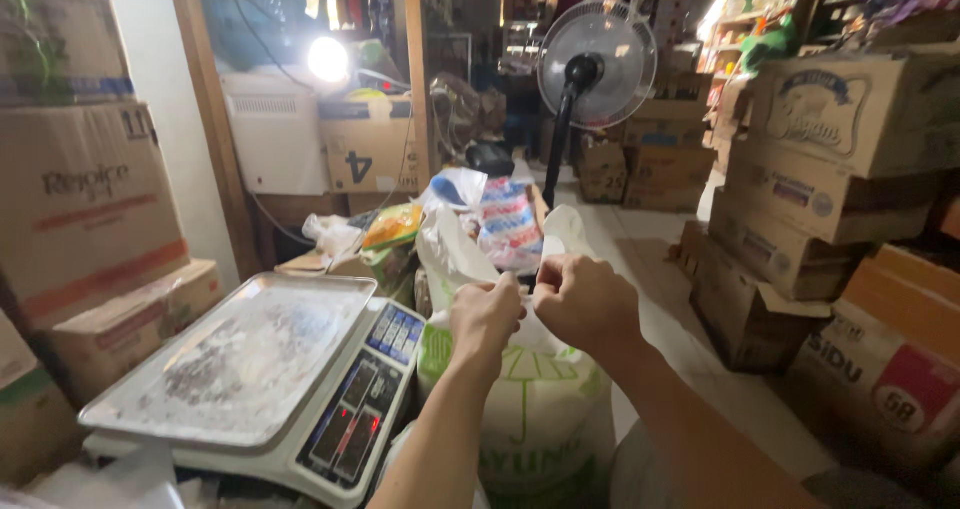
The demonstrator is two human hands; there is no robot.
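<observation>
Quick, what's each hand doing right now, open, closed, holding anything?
Left hand: closed, its grip pinching the thin white plastic bag above the big white printed sack.
Right hand: closed, pinching the same bag.

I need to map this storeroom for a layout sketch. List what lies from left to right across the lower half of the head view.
Stacked cardboard boxes → digital scale with its dusty metal tray → left hand → right hand, both gripping the white plastic bag above the white sack → piled cardboard cartons on the right.
</observation>
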